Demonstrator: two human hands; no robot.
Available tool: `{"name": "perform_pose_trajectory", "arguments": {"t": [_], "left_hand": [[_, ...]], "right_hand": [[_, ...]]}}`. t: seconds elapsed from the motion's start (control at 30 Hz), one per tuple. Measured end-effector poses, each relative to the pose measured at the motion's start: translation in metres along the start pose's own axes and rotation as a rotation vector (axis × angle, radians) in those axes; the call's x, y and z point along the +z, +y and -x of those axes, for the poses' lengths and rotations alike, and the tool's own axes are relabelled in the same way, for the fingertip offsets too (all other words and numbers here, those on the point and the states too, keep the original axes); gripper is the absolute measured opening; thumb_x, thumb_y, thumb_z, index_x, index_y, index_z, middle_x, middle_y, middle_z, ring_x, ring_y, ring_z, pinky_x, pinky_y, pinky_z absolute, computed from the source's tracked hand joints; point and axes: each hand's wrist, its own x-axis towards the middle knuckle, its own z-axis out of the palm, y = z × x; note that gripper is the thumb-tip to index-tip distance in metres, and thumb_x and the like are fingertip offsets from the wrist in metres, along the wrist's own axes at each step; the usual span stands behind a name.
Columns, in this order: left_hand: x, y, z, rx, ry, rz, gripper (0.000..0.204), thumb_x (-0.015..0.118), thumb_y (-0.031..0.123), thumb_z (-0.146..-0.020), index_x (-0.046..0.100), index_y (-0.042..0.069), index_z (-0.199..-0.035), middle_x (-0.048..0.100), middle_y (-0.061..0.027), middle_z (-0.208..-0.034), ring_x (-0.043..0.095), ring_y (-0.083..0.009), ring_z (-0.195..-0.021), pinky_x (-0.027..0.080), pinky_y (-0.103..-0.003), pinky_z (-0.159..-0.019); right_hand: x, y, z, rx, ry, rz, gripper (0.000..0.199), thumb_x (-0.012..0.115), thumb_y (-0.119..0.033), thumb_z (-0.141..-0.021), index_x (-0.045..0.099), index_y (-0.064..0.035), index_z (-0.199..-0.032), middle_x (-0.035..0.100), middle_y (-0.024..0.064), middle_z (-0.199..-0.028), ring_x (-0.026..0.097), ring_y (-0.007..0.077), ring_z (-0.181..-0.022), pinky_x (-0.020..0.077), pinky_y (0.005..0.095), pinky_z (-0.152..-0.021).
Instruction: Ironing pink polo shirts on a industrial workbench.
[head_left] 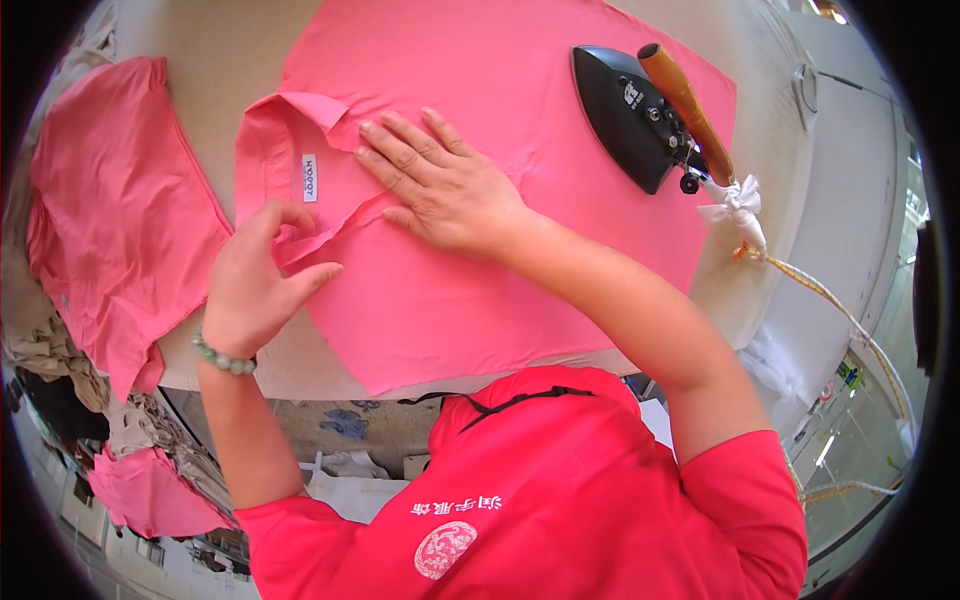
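Note:
A pink collared shirt (pixel 430 320) is spread out on a pale padded table, its collar (pixel 262 150) toward the left with a small white label inside the neck. My right hand (pixel 430 180) rests flat on the fabric beside the collar opening, fingers stretched out. At the collar's near end is my left hand (pixel 255 270), thumb and forefinger apart around the edge of the cloth; its other fingers are partly hidden. A black iron (pixel 625 115) with a wooden handle stands on the right part of the shirt, away from both hands.
Another pink garment (pixel 125 200) lies crumpled at the left, hanging over the table's edge. From the iron, a cord (pixel 830 300) bound with white cloth runs off to the right. Piled fabric (pixel 160 490) sits below the table at lower left.

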Motion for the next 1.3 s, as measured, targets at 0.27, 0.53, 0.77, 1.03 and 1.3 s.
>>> {"name": "perform_pose_trajectory", "arguments": {"t": [0.27, 0.53, 0.77, 1.03, 1.3], "left_hand": [[0.043, -0.033, 0.029, 0.475, 0.533, -0.628, 0.018, 0.072, -0.002, -0.077, 0.060, 0.002, -0.090, 0.069, -0.0148, -0.118, 0.067, -0.0358, -0.108, 0.053, -0.044, -0.096], [0.024, -0.053, 0.052, -0.407, 0.788, 0.166, 0.033, 0.075, 0.032, -0.097, 0.065, 0.001, -0.101, 0.070, -0.0140, -0.100, 0.065, -0.0181, -0.085, 0.052, -0.033, -0.079], [0.037, -0.052, 0.045, -0.658, 0.511, 0.187, 0.036, 0.078, 0.031, -0.097, 0.066, -0.002, -0.100, 0.065, -0.0035, -0.072, 0.058, -0.0099, -0.062, 0.045, -0.029, -0.056], [0.051, -0.042, 0.076, -0.491, 0.728, 1.410, 0.019, 0.065, 0.016, -0.105, 0.068, 0.001, -0.118, 0.074, -0.0070, -0.108, 0.072, -0.0164, -0.100, 0.059, -0.033, -0.090], [0.060, -0.062, 0.081, -0.413, 0.473, 1.556, 0.028, 0.061, 0.020, -0.108, 0.062, 0.003, -0.131, 0.068, -0.0091, -0.127, 0.066, -0.0180, -0.113, 0.052, -0.036, -0.102]], "right_hand": [[-0.003, -0.004, -0.004, -0.004, 0.004, 0.023, 0.069, 0.052, -0.050, -0.104, 0.043, -0.0104, -0.160, 0.035, 0.0102, -0.169, 0.028, 0.0272, -0.158, 0.0160, 0.0499, -0.130], [-0.032, -0.014, -0.018, -0.033, 0.252, -0.203, 0.045, 0.072, -0.018, -0.090, 0.065, -0.0065, -0.133, 0.057, 0.0135, -0.148, 0.054, 0.0305, -0.139, 0.0406, 0.0486, -0.118], [-0.033, -0.020, -0.120, -0.092, 0.443, -0.247, 0.036, 0.070, -0.009, -0.085, 0.070, -0.0097, -0.121, 0.069, 0.0086, -0.121, 0.067, 0.0285, -0.112, 0.0539, 0.0426, -0.097], [-0.038, 0.015, -0.157, 0.015, 0.113, -0.261, 0.020, 0.064, -0.008, -0.091, 0.078, -0.0130, -0.104, 0.071, 0.0078, -0.107, 0.069, 0.0300, -0.104, 0.0564, 0.0399, -0.087], [-0.056, 0.024, -0.154, 0.045, 0.062, -0.388, 0.017, 0.063, -0.011, -0.092, 0.076, -0.0079, -0.103, 0.071, 0.0108, -0.106, 0.068, 0.0320, -0.101, 0.0553, 0.0418, -0.088]]}}
